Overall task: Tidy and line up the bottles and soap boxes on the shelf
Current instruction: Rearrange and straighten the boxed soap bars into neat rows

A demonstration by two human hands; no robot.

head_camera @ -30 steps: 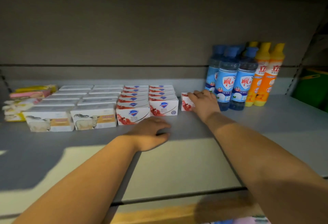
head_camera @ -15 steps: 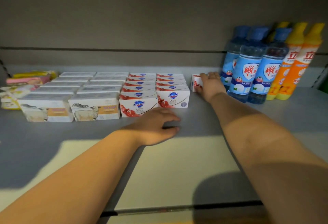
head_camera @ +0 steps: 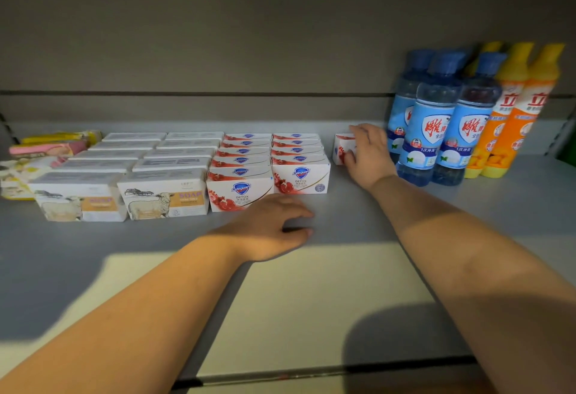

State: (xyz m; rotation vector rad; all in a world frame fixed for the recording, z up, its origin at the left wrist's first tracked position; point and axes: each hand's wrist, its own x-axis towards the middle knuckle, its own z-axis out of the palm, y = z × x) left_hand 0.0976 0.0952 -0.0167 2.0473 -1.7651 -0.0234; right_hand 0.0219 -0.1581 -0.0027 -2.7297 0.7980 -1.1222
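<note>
**Shelf [head_camera: 311,284], toiletries section: condition and count**

Change noted: over the last second the lone soap box [head_camera: 341,145] has gone from beside the front of the red rows to deeper in, level with their rear boxes. It has not moved in the last half second. It stands apart from the rows, between them and the bottles. Judged: it is being squared up to start a third red row, and this step is unfinished.

Hands:
- Right hand [head_camera: 369,156]: fingers curled over the top of the lone soap box, thumb on its front face, pinching it.
- Left hand [head_camera: 268,228]: resting on the shelf just in front of the red rows as before, fingers loosely bent, holding nothing.

Stock:
- Red soap boxes [head_camera: 300,175]: two rows of five, ten in all; eleven with the lone one. Rows straight and touching.
- Sheep soap boxes [head_camera: 165,194]: two rows of five, ten in all, just left of the red rows.
- Blue bottles [head_camera: 436,131]: three, upright, two in front and one behind.
- Orange bottles [head_camera: 511,131]: three yellow caps show; more behind cannot be told.
- Pink and yellow packets [head_camera: 46,147]: far left, loosely piled, number unclear.
</note>
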